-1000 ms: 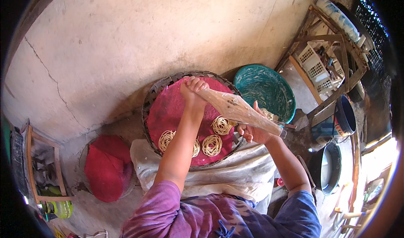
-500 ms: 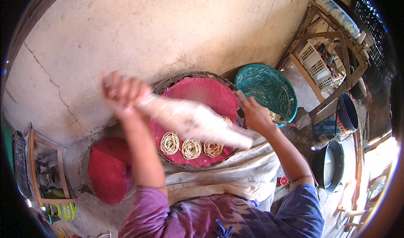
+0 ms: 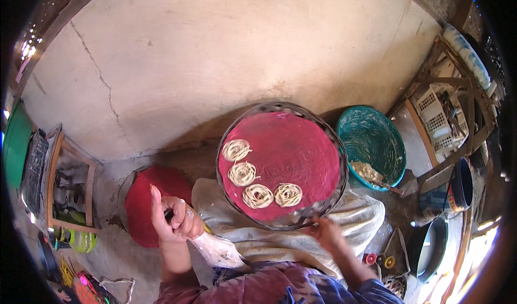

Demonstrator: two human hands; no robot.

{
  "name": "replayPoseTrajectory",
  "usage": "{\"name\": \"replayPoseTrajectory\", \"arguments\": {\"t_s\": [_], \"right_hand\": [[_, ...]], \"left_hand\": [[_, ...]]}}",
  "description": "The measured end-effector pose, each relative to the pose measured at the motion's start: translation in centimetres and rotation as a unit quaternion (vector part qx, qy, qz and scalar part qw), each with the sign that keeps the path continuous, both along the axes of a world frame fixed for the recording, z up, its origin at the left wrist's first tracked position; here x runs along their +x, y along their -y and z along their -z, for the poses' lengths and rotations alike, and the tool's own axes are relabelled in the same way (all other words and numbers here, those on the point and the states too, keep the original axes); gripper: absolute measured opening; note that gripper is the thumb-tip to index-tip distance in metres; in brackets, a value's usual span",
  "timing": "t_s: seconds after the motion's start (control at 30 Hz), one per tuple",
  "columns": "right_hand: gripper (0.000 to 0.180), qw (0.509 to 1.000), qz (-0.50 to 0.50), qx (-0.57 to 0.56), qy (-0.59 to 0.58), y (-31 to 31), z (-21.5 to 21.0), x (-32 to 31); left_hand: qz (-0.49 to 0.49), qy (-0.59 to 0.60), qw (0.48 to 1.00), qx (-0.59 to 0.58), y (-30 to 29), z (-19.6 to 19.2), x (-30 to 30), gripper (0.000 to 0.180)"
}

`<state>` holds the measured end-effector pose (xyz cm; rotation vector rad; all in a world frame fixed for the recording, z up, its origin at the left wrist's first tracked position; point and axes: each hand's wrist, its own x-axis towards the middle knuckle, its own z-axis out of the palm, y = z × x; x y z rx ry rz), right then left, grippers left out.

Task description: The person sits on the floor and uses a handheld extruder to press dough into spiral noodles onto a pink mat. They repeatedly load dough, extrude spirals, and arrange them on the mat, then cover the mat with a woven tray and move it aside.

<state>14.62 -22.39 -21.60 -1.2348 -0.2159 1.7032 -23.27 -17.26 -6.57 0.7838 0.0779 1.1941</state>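
My left hand [image 3: 177, 220] is closed round the gathered end of a whitish, smeared piping bag [image 3: 218, 252], its thumb pointing up. The bag slants down toward my lap. A round, dark-rimmed tray [image 3: 280, 106] lined with red cloth [image 3: 304, 148] rests over my lap, on a pale cloth. Several coiled nests of pale dough strands [image 3: 258, 196] line its left and near side. At the tray's near right edge, my right hand [image 3: 326, 233] has its fingers bent at the rim. That hand is slightly blurred.
Right of the tray stands a green basin [image 3: 371, 137] with pale dough [image 3: 366, 172] and a flat-bladed tool. Dark buckets [image 3: 428, 250] stand farther right. A red cloth-covered round thing [image 3: 156, 196] sits at left, near a wooden frame [image 3: 75, 150]. The wall [image 3: 242, 51] rises behind.
My left hand has come down toward my lap with the piping bag, off the tray. My right hand has moved to the near rim. The tray has turned, its coils shifting leftward.
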Motion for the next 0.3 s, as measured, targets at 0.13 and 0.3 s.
{"name": "replayPoseTrajectory", "arguments": {"t_s": [0.13,0.3], "right_hand": [[0.053,0.963,-0.206,-0.033,-0.168,1.8,-1.3,-8.1],[0.078,0.779,-0.466,0.377,0.184,2.2,-6.4,-12.3]], "left_hand": [[-0.006,0.001,0.999,0.035,-0.7,-1.2,-1.6,0.071],[-0.207,0.044,0.977,-0.008,-0.8,-4.0,-1.4,0.07]]}}
